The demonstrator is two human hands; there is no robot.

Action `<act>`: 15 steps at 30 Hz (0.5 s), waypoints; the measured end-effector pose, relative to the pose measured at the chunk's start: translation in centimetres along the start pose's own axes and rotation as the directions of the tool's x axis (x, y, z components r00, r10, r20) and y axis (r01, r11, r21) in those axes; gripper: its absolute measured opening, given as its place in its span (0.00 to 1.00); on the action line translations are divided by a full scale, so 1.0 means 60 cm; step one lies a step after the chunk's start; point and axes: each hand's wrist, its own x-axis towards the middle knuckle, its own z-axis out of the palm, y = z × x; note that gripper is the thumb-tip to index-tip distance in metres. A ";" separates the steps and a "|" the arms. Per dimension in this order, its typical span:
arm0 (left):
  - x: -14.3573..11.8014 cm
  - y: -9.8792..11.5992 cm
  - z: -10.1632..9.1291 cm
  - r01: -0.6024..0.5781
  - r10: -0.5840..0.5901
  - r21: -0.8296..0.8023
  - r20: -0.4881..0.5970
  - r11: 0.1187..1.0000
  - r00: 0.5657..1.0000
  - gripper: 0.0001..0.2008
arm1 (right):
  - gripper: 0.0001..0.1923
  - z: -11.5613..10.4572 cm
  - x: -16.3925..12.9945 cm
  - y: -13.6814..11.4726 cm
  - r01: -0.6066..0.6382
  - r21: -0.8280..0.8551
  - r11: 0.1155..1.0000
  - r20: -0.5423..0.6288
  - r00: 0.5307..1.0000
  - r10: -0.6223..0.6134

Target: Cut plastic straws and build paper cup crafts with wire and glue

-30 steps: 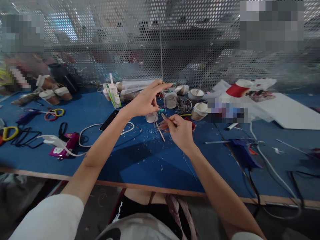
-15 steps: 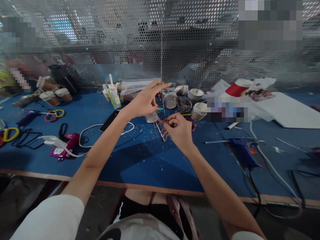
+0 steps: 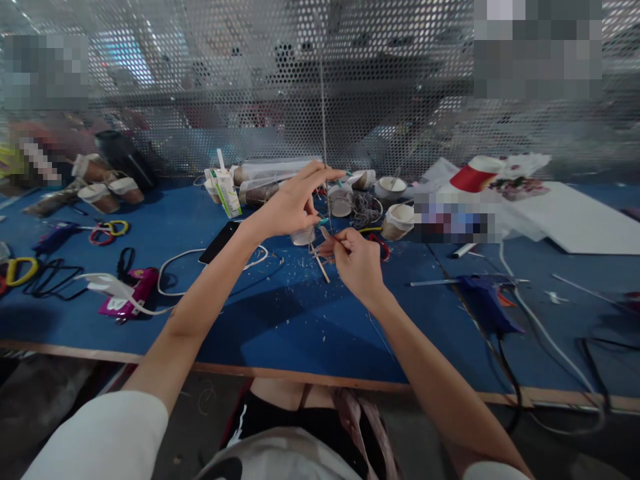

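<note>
The left hand (image 3: 290, 207) pinches a thin wire (image 3: 324, 120) standing up over the blue table (image 3: 280, 313), the right hand (image 3: 356, 260) grips a small stick (image 3: 327, 235) beside it, nothing joined yet.

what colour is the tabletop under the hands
Blue: the tabletop is a blue surface with a wooden front edge, strewn with white scraps, seen in the head view.

I am watching through a single head-worn camera that is looking forward and down over the blue table (image 3: 280, 320), near enough that both forearms are filling the lower frame. It is facing a perforated metal screen (image 3: 320, 87) rising behind the table's far edge.
</note>
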 end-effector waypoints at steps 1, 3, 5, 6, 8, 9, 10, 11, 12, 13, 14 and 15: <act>0.000 0.000 0.000 0.000 0.000 -0.002 0.000 1.000 1.000 0.28 | 0.09 0.000 0.000 0.002 0.001 0.013 1.000 0.001 1.000 -0.001; 0.000 0.000 0.000 0.003 -0.003 -0.004 -0.001 1.000 1.000 0.29 | 0.09 0.002 -0.001 0.006 0.001 0.057 0.998 0.005 1.000 -0.002; 0.000 0.000 0.000 0.006 -0.006 -0.002 -0.001 1.000 1.000 0.29 | 0.10 0.002 -0.001 0.007 0.002 0.106 0.994 0.023 1.000 -0.005; 0.000 0.000 0.000 0.007 -0.007 0.000 -0.002 1.000 1.000 0.29 | 0.10 0.002 -0.001 0.007 0.001 0.122 0.992 0.035 0.999 -0.005; 0.000 -0.001 0.000 0.007 -0.006 0.005 -0.005 1.000 1.000 0.29 | 0.11 0.001 -0.002 0.003 -0.003 0.128 0.992 0.056 0.998 -0.004; 0.000 -0.001 0.000 0.005 -0.005 0.007 -0.007 1.000 1.000 0.29 | 0.12 0.001 -0.002 0.001 -0.003 0.120 0.993 0.063 0.998 -0.004; 0.000 -0.002 0.001 0.003 -0.003 0.011 -0.010 1.000 1.000 0.29 | 0.12 0.000 -0.003 -0.002 -0.001 0.109 0.994 0.065 0.998 -0.006; 0.000 -0.003 0.001 0.001 -0.001 0.015 -0.013 1.000 1.000 0.29 | 0.12 0.000 -0.004 -0.005 0.003 0.100 0.995 0.065 0.998 -0.009; 0.000 -0.004 0.001 -0.002 0.002 0.021 -0.015 1.000 1.000 0.29 | 0.11 0.000 -0.005 -0.008 0.003 0.096 0.995 0.063 0.998 -0.009; 0.000 -0.005 0.001 -0.005 0.006 0.027 -0.017 1.000 1.000 0.30 | 0.10 0.000 -0.006 -0.010 -0.003 0.099 0.995 0.058 0.998 -0.003; -0.001 -0.006 0.002 -0.009 0.010 0.035 -0.019 0.999 1.000 0.30 | 0.10 0.001 -0.006 -0.012 -0.018 0.105 0.994 0.046 0.999 0.013; -0.001 -0.007 0.002 -0.014 0.015 0.041 -0.022 0.999 1.000 0.29 | 0.11 0.001 -0.007 -0.014 -0.039 0.114 0.993 0.029 0.999 0.036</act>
